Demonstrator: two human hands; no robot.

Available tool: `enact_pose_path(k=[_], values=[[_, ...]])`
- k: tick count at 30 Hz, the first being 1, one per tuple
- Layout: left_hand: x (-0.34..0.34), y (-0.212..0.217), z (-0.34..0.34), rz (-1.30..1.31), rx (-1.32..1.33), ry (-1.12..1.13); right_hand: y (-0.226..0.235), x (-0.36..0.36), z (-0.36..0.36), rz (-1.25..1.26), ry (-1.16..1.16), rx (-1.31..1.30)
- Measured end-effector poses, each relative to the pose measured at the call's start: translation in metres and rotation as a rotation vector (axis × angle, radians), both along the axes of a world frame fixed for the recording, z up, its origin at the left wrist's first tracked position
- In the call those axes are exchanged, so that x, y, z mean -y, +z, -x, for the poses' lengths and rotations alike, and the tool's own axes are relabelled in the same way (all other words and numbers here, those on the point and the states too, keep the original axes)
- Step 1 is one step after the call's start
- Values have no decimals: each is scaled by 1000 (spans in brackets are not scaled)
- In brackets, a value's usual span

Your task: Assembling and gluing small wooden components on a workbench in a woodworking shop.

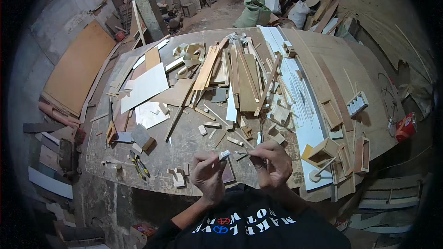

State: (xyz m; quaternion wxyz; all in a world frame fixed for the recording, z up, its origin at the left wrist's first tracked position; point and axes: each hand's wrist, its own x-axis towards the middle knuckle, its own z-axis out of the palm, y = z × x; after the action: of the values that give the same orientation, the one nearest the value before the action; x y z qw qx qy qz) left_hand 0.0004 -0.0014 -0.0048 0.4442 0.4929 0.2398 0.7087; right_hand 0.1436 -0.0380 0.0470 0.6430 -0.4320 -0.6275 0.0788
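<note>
Close to my body, over the near edge of the workbench (184, 129), both hands are raised a short way apart. My left hand (208, 175) pinches a small white piece (224, 155) between thumb and fingertips; its exact kind is too small to tell. In the fingertips of my right hand (273, 165) is a thin stick-like piece (243, 153), pointing left toward the white piece. The two pieces look apart. Small wood offcuts (234, 141) lie on the bench just beyond my hands. A notched wooden block (178, 178) rests left of my left hand.
Pliers (139, 165) and a wooden-handled saw (111, 133) lie at the left. Wood strips (240, 78) are heaped mid-bench. A long white board (295, 101) runs down the right, with small wooden boxes (323, 151) near its front end. Green sacks (254, 11) stand behind the bench.
</note>
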Motion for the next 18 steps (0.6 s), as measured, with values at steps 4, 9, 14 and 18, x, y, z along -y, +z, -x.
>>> enact_pose_path(k=[4,9,14,18], values=[[1,-2,2,69,21,15,-6,2,7,241,153,-353],[5,-2,2,118,44,-4,-8,5,11,464,214,-578],[5,-1,1,123,51,-12,-6,5,13,496,273,-644],[4,0,0,108,66,-2,-4,4,16,499,328,-748]])
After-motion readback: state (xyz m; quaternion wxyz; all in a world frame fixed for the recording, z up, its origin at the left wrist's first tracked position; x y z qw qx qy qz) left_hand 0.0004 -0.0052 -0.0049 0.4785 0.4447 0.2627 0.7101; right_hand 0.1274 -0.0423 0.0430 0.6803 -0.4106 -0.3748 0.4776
